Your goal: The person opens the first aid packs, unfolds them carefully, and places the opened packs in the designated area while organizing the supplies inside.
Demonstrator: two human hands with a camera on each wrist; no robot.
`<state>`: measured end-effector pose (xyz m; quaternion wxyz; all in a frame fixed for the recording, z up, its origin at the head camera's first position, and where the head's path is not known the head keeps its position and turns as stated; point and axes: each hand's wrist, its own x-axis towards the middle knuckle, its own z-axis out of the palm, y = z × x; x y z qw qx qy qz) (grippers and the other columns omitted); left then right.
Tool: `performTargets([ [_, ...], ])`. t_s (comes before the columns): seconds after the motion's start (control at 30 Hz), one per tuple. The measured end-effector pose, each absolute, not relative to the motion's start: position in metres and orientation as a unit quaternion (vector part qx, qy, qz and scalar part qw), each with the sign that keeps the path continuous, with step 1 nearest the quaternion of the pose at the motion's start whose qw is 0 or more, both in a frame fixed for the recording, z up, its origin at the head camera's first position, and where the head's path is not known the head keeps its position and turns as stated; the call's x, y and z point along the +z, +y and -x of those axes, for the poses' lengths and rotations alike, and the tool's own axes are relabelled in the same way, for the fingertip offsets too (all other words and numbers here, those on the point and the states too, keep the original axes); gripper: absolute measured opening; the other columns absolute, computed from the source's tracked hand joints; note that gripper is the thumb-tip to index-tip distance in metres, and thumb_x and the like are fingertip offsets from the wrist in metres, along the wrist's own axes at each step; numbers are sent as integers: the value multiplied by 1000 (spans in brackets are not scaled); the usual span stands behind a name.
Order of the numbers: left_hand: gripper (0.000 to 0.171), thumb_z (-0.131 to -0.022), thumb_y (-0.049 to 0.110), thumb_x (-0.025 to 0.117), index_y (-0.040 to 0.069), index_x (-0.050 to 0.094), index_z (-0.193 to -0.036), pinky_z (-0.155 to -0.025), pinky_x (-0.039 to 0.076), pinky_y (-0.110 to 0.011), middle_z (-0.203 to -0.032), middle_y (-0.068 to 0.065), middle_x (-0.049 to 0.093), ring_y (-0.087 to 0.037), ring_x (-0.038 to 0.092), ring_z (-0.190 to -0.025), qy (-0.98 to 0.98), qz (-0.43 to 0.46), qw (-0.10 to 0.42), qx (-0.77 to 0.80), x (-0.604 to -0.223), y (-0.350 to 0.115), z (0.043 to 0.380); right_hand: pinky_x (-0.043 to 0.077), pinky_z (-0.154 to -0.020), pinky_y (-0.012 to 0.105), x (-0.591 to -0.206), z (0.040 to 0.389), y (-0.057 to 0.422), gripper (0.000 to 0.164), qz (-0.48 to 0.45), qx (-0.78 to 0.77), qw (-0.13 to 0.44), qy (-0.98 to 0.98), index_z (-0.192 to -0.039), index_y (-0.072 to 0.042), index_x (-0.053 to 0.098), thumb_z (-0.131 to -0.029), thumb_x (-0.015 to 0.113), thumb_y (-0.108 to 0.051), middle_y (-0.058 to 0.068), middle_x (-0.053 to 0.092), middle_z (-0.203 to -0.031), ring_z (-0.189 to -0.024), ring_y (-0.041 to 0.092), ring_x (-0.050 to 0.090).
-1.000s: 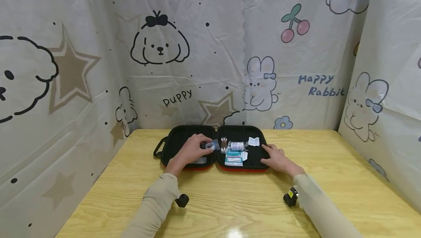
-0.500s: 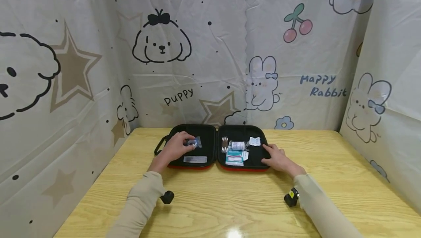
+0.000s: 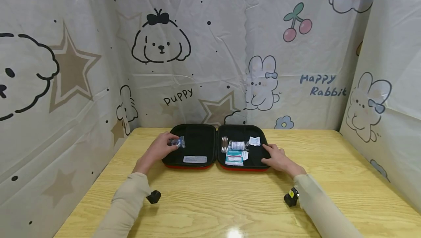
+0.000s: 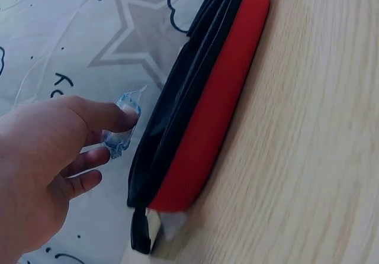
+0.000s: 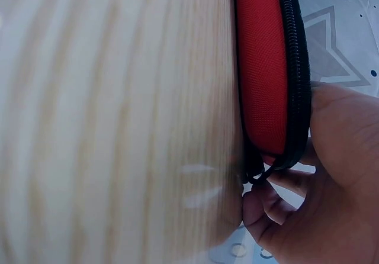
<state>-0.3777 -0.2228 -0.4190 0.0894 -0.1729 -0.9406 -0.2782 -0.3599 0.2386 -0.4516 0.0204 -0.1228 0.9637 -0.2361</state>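
An unzipped black-lined case with red sides [image 3: 200, 144] lies flat on the table. Over its left half, my left hand [image 3: 159, 147] pinches a small clear plastic packet [image 3: 182, 142] between thumb and fingers. Something round and bluish-white is inside this packet [image 4: 116, 144], partly covered by the thumb in the left wrist view. My right hand [image 3: 279, 158] grips the case's right rim, thumb on the inner side and other fingers outside, near the zipper end [image 5: 278, 160].
The right half holds cotton swabs [image 3: 224, 144], a wrapped white labelled cylinder [image 3: 237, 146], turquoise-and-white packets [image 3: 234, 158] and a small white packet [image 3: 254, 141]. A flat pale strip [image 3: 195, 159] lies in the left half. A patterned curtain [image 3: 210, 66] stands behind the wooden table [image 3: 223, 201].
My left hand has carried the clear packet leftward, from near the case's middle to its left side, uncovering the flat strip. My right hand has stayed on the right rim.
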Motion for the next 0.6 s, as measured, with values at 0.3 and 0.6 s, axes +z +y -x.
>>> performTargets([
  [0.3,33,-87,7,69,-3,69,-118,-92,47,-50,-113,-20,62,-33,55,-99,-950,169,100,-242,-426,-237,378,33,-105,63,-450,360,239,70,117,-234,24,965,-150,5,36,-91,62,-23,36,29,-150,-120,52,37],
  [0.6,29,-86,12,71,3,73,-113,-95,44,-53,-114,-16,66,-34,55,-105,-971,145,102,-159,-434,-230,379,33,-104,63,-449,358,237,70,121,-234,23,964,-149,6,36,-91,62,-23,36,29,-149,-119,52,37],
])
